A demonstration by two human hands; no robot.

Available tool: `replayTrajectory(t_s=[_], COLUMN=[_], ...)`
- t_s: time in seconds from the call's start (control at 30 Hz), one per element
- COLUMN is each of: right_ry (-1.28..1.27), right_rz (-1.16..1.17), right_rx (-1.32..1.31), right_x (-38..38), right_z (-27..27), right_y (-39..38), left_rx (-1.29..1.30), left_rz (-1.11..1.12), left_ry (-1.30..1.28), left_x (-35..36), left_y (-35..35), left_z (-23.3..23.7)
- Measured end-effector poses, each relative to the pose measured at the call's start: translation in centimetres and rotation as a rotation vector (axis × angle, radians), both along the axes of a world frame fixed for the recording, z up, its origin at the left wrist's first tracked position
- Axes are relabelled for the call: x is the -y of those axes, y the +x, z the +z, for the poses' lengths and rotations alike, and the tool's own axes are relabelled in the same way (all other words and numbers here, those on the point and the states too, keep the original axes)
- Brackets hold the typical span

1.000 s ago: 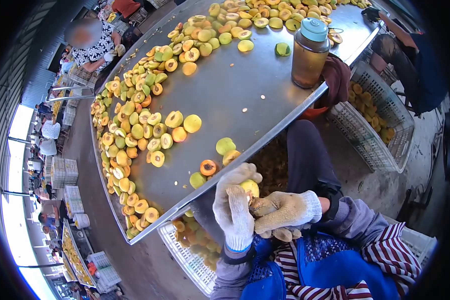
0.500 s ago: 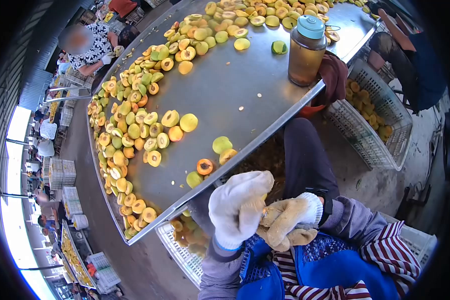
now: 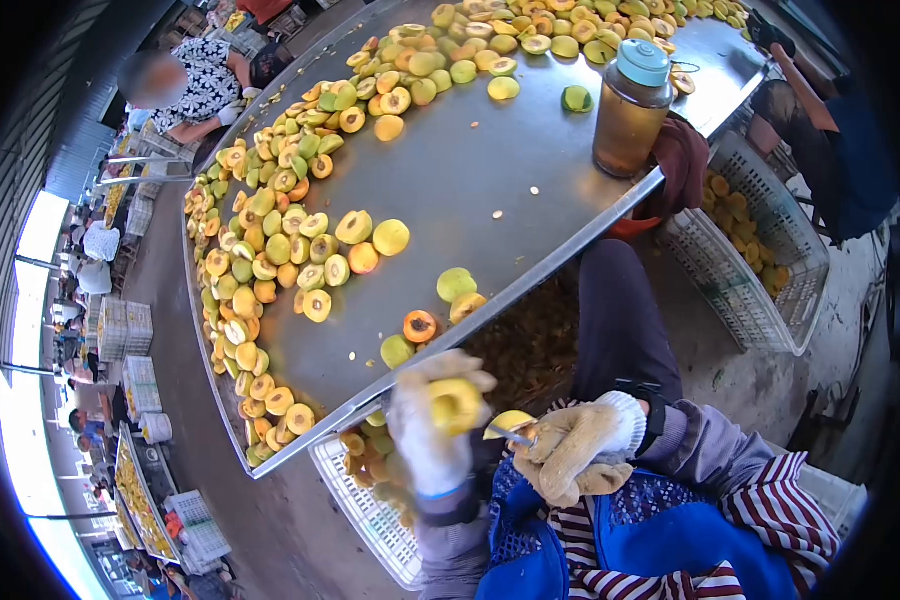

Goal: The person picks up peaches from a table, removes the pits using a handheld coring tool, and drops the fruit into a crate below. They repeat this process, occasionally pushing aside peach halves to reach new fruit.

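Observation:
My left hand (image 3: 425, 425), in a white knit glove, holds a yellow fruit half (image 3: 455, 403) with its cut face up, just below the near edge of the steel table (image 3: 470, 180). My right hand (image 3: 575, 450), in a stained glove, grips a small knife (image 3: 512, 433), with another yellow fruit piece (image 3: 508, 421) resting at the blade. The two hands are a little apart, above my blue apron (image 3: 650, 540). Many halved yellow and green fruits (image 3: 270, 250) lie along the table's left and far sides.
A brown jar with a teal lid (image 3: 632, 105) stands at the table's right edge beside a dark red cloth (image 3: 682, 160). White plastic crates of fruit sit below the table (image 3: 370, 500) and at right (image 3: 750, 250). Another person (image 3: 185, 85) works at the far corner.
My hands were pressed together around one fruit; now they have drawn apart, the left holding one half and a second piece at the knife.

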State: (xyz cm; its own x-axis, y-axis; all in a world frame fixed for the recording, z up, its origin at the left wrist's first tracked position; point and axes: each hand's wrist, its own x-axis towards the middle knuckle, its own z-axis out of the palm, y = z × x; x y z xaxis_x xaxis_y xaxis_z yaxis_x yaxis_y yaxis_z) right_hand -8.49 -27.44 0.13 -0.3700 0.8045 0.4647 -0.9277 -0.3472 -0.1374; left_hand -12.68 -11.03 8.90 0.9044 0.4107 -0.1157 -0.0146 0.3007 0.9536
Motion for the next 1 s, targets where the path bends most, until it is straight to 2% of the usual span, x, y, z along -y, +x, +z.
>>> replayTrajectory(t_s=[0.07,0.13,0.17,0.27,0.3,0.33,0.4,0.43,0.5,0.6,0.63,0.73,0.77,0.83,0.87,0.93,0.97,1.0], right_ry=[-0.359,-0.672,-0.644,-0.645,-0.546,-0.443,-0.639,-0.698,-0.762,-0.829,-0.844,-0.882,-0.870,-0.962,-1.009,-0.822,-0.752,-0.673], right_rz=[-0.083,-0.193,-0.183,-0.201,-0.129,-0.062,-0.228,-0.218,-0.228,-0.274,-0.294,-0.345,-0.387,-0.393,-0.398,-0.742,-0.879,-1.017], right_rx=[0.623,0.632,0.599,0.722,0.737,0.751,0.782,0.735,0.801,0.901,0.934,1.035,1.028,1.204,1.290,1.638,1.802,1.958], right_x=[2.2,2.9,2.1,0.7,0.3,-0.5,0.1,0.1,0.2,0.2,0.1,0.1,0.0,-0.6,-0.8,-1.0,-0.9,-1.0], right_z=[0.9,6.4,8.1,8.4,6.3,5.4,7.0,7.3,7.4,7.7,7.8,8.3,7.8,8.1,8.2,5.4,4.2,4.4], right_y=[1.6,1.7,2.5,1.4,1.4,1.7,0.5,0.5,0.4,0.5,0.5,1.1,1.1,1.2,1.1,0.0,-0.4,-0.6], left_rx=[-0.163,-0.510,-0.373,-0.656,-0.698,-0.736,-0.810,-0.876,-1.010,-0.904,-0.826,-0.298,-0.125,0.134,0.121,0.053,0.012,0.001], left_rz=[0.261,0.100,0.140,0.104,0.089,0.011,-0.147,-0.207,-0.330,-0.362,-0.396,-0.339,-0.322,-0.290,-0.375,-0.379,-0.287,-0.233], left_ry=[0.385,1.319,1.774,1.205,1.180,1.260,1.419,1.427,1.441,1.383,1.266,0.226,0.008,-0.370,-0.416,0.105,0.377,0.280], left_x=[-4.4,-10.7,-12.4,-11.6,-11.7,-11.9,-12.3,-12.5,-12.9,-13.8,-14.3,-14.0,-13.1,-8.2,-6.7,-4.1,-3.0,-2.9], left_y=[-2.5,-4.9,-6.0,-2.8,-1.5,0.1,3.5,4.9,7.1,7.8,7.6,5.5,4.6,3.4,2.8,1.8,1.7,1.8], left_z=[-1.3,-3.2,-5.0,-3.4,-4.4,-5.0,-5.7,-6.6,-8.1,-8.7,-8.0,-8.2,-8.3,-5.0,-3.5,-2.6,-1.5,-1.5])
